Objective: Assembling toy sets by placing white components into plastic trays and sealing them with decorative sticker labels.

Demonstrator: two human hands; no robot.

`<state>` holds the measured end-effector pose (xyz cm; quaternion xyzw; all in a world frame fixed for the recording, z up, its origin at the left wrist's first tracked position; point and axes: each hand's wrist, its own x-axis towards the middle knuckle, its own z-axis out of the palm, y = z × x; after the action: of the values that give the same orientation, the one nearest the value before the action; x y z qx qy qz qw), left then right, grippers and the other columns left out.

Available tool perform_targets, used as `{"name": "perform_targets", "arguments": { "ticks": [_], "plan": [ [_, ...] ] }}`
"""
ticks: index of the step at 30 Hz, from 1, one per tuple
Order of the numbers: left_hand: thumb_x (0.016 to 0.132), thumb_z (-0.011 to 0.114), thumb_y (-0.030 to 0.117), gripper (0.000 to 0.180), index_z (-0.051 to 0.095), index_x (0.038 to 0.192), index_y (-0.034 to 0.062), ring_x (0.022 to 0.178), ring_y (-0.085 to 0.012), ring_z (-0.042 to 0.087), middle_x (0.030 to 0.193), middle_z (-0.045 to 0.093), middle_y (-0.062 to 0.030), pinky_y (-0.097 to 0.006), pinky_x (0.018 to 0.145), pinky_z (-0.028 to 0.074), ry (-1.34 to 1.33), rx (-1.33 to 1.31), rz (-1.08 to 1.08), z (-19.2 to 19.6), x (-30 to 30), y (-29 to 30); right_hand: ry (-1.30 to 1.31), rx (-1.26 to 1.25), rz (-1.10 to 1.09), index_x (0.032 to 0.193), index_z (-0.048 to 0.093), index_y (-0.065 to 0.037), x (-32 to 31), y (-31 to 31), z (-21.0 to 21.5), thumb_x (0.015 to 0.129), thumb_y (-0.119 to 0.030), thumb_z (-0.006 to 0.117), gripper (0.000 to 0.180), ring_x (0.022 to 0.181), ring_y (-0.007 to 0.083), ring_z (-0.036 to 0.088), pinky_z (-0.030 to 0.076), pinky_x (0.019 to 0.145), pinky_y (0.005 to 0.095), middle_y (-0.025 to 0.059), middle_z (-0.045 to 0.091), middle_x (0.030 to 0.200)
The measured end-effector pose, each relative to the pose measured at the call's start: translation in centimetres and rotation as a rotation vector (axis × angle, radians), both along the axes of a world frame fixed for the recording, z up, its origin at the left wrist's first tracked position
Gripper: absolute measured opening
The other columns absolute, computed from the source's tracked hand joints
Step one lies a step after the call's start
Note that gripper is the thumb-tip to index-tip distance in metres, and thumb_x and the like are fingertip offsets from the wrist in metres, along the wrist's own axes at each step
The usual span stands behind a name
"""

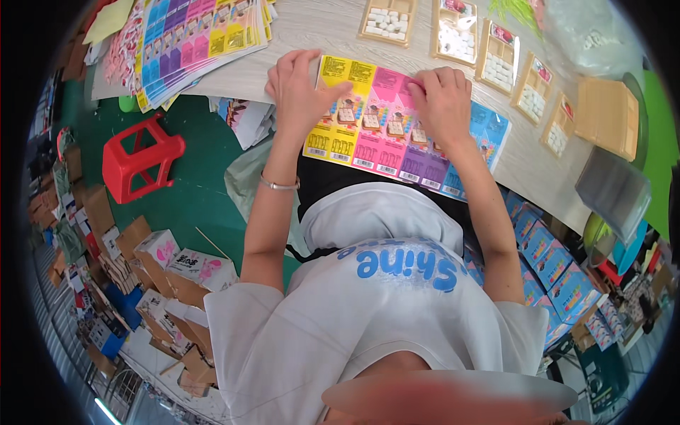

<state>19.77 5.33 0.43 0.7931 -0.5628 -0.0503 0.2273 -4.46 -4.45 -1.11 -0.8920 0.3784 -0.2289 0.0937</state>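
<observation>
A printed cardboard sheet [386,92] in yellow, pink, purple and blue panels lies before me at the table's near edge, its lower edge overhanging my lap. My left hand [301,88] rests at its left end, thumb stretched over the yellow part and fingers apart beyond the edge. At the upper edge, my right hand [445,103] is closed, with thumb and bent fingers pinching the pink-purple part. The right wrist covers some of the purple and blue panels.
Stacked similar sheets [205,35] lie at the far left. Plastic trays of white pieces [457,35] line the far and right side, near a stack of empty beige trays [605,117]. A red stool [138,159] stands on the green floor; blue boxes [552,262] are at lower right.
</observation>
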Motion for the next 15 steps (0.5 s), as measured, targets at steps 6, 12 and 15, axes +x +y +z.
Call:
{"name": "perform_targets", "arguments": {
  "ticks": [6,12,15],
  "plan": [
    [0.100,0.067,0.017,0.021,0.071,0.111,-0.0006,0.081,-0.0066,0.062,0.088,0.069,0.0000,-0.024,0.072,0.050,1.209,-0.007,-0.213,-0.5,0.2,-0.5,-0.018,0.156,0.047,0.098,0.068,-0.009,-5.8,-0.4,3.9,0.092,-0.012,0.070,0.007,0.076,0.0316,0.067,0.053,0.067,0.0401,0.0099,0.065,0.089],
    [0.103,0.063,0.013,0.020,0.072,0.109,-0.0033,0.082,-0.0043,0.065,0.091,0.073,-0.0021,-0.021,0.071,0.054,1.281,-0.096,-0.063,-1.2,-4.0,-1.2,0.043,0.177,0.016,0.098,0.066,-0.008,-7.9,-0.7,3.5,0.095,-0.011,0.067,0.005,0.078,0.0327,0.069,0.054,0.067,0.0398,0.0114,0.070,0.091],
    [0.100,0.066,0.010,0.016,0.071,0.108,-0.0037,0.080,-0.0049,0.066,0.092,0.074,-0.0042,-0.021,0.070,0.054,1.333,-0.015,-0.145,-1.0,-3.6,-1.2,0.027,0.196,-0.027,0.099,0.067,-0.008,-8.1,-0.2,2.5,0.094,-0.011,0.068,0.006,0.080,0.0327,0.069,0.054,0.068,0.0396,0.0110,0.070,0.093]
  ]
}}
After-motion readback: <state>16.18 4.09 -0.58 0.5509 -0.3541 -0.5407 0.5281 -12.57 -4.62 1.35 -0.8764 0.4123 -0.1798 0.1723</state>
